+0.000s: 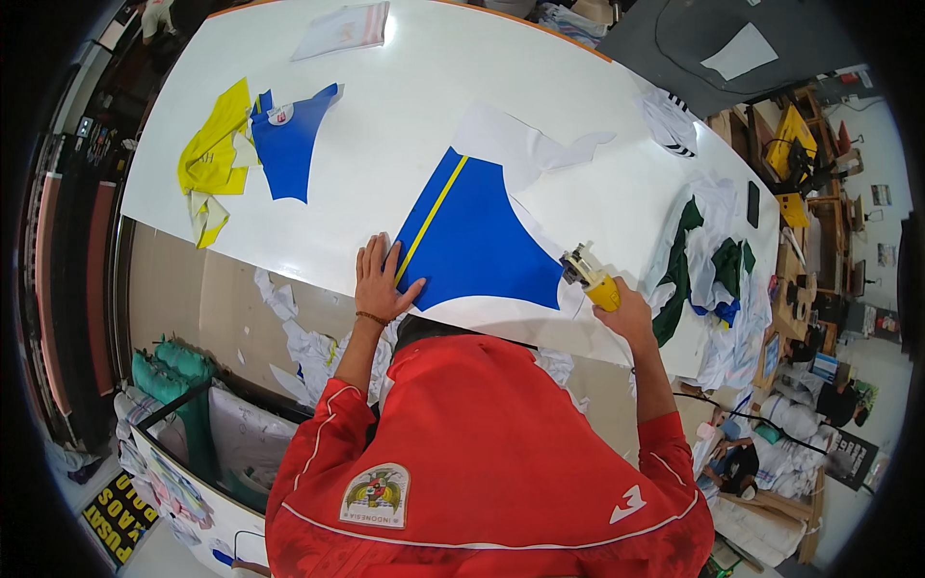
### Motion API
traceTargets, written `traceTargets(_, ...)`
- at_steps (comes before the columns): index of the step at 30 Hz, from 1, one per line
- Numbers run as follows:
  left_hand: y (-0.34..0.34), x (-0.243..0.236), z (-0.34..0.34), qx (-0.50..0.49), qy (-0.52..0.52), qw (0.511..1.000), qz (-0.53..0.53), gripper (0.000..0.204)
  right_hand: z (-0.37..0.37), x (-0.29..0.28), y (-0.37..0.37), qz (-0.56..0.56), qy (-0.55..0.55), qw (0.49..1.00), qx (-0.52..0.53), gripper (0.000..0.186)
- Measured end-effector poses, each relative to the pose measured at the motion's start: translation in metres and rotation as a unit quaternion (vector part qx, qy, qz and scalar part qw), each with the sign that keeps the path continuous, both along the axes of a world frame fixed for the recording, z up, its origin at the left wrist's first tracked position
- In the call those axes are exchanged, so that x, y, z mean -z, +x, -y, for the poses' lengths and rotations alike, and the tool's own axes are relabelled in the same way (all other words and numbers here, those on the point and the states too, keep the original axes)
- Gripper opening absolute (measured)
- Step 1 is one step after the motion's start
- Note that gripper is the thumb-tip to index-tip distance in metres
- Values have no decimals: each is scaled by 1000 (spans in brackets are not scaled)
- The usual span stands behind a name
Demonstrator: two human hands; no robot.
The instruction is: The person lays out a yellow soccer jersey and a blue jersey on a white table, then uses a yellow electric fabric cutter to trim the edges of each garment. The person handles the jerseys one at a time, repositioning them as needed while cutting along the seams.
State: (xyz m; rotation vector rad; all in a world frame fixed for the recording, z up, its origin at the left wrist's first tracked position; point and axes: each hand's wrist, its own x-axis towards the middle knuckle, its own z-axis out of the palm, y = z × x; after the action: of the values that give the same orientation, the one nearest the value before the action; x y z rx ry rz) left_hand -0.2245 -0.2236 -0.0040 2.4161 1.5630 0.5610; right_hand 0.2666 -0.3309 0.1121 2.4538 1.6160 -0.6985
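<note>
A blue fabric panel with a yellow stripe lies on the white table near the middle, over white material. My left hand rests flat with fingers spread at the panel's lower left edge. My right hand grips a yellow handheld electric cutter, its metal head beside the panel's right corner.
The white table holds a yellow piece, a smaller blue piece, folded white cloth and green-and-white cloth. A black phone is at the right. Scraps lie below the front edge; people work at far right.
</note>
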Motion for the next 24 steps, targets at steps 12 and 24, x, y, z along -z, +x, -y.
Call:
traceTargets(12, 1, -4, 0, -10, -20, 1000, 2, 88, -32, 3, -27, 0, -2, 1000, -5, 70)
traceTargets(24, 1, -3, 0, -22, -2, 999, 24, 85, -70, 9, -58, 7, -11, 1000, -13, 78)
